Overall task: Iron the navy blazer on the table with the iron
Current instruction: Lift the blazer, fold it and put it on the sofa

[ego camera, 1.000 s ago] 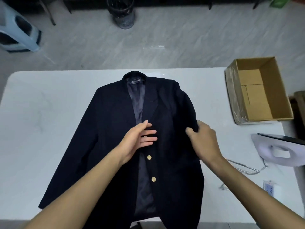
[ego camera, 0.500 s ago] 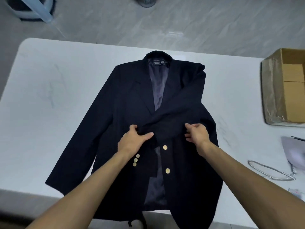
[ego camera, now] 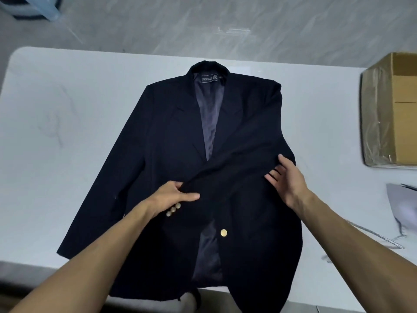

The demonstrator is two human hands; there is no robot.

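The navy blazer [ego camera: 167, 141] lies face up on the white table [ego camera: 56, 136], collar away from me, hem hanging over the near edge. Its right sleeve is folded diagonally across the chest. My left hand [ego camera: 171, 195] grips that sleeve's cuff end, thumb on top, next to three gold cuff buttons [ego camera: 173, 209]. My right hand [ego camera: 286, 177] rests on the sleeve near the blazer's right side, fingers spread and fairly straight. One gold front button [ego camera: 223, 232] shows below. The iron [ego camera: 404, 206] is blurred at the right edge of the table.
An open cardboard box [ego camera: 388, 114] wrapped in clear film stands at the right rear of the table. The iron's cord [ego camera: 381, 237] loops on the table at the right. Grey floor lies beyond the table, with a pale blue stool [ego camera: 29, 7] at the top left.
The right sleeve has been drawn across the blazer's front and laid down. My left hand took the cuff and carried it leftward. My right hand opened from pinching the cloth.
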